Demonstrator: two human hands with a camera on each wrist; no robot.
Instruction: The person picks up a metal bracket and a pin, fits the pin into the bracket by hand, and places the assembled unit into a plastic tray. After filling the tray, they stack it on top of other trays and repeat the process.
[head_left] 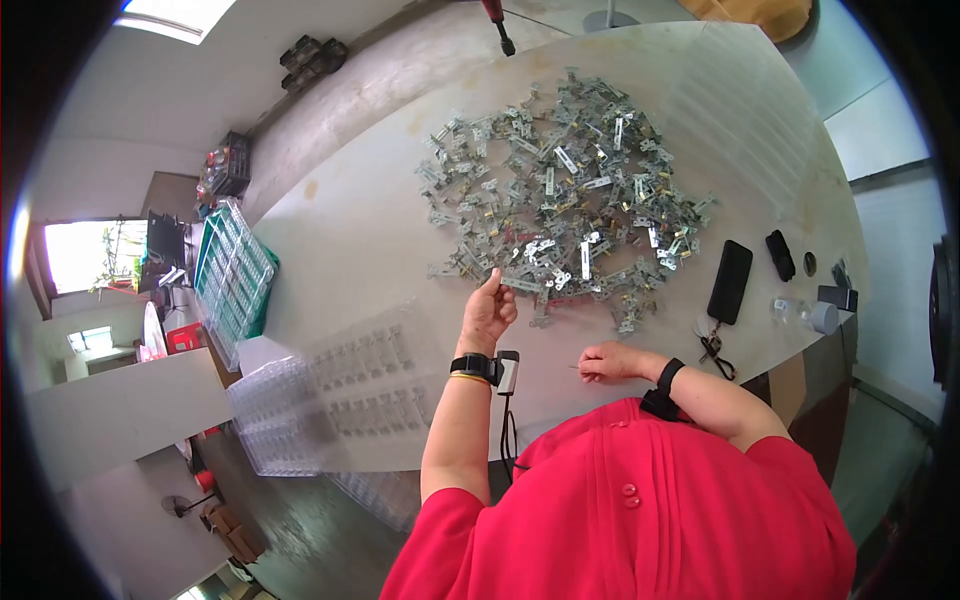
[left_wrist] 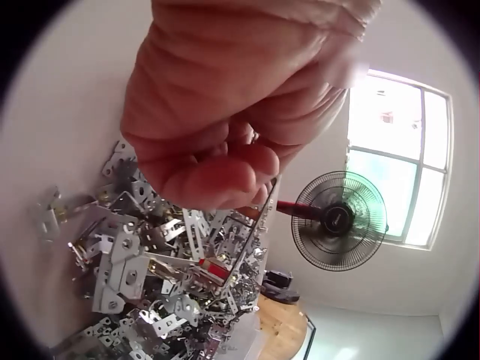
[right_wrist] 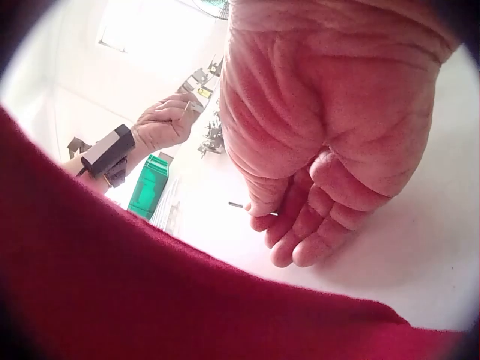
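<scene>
My left hand [head_left: 488, 315] is at the near edge of a wide pile of metal brackets [head_left: 560, 190]. Its thumb and curled fingers grip a flat metal bracket [head_left: 522, 285], which overlaps the pile in the head view. In the left wrist view that bracket appears nearly edge-on, below the fingertips. My right hand [head_left: 612, 362] rests low over the table near the red shirt. Between thumb and forefinger it pinches a thin metal pin [right_wrist: 236, 204], one end of which sticks out; the palm hides the rest of the grip.
Clear plastic trays [head_left: 365, 365] with moulded pockets lie left of the left arm. On the right are a black phone [head_left: 730, 282], small black-handled scissors [head_left: 714, 347] and a clear bottle [head_left: 800, 314]. A green crate [head_left: 235, 275] stands beyond the table's left edge.
</scene>
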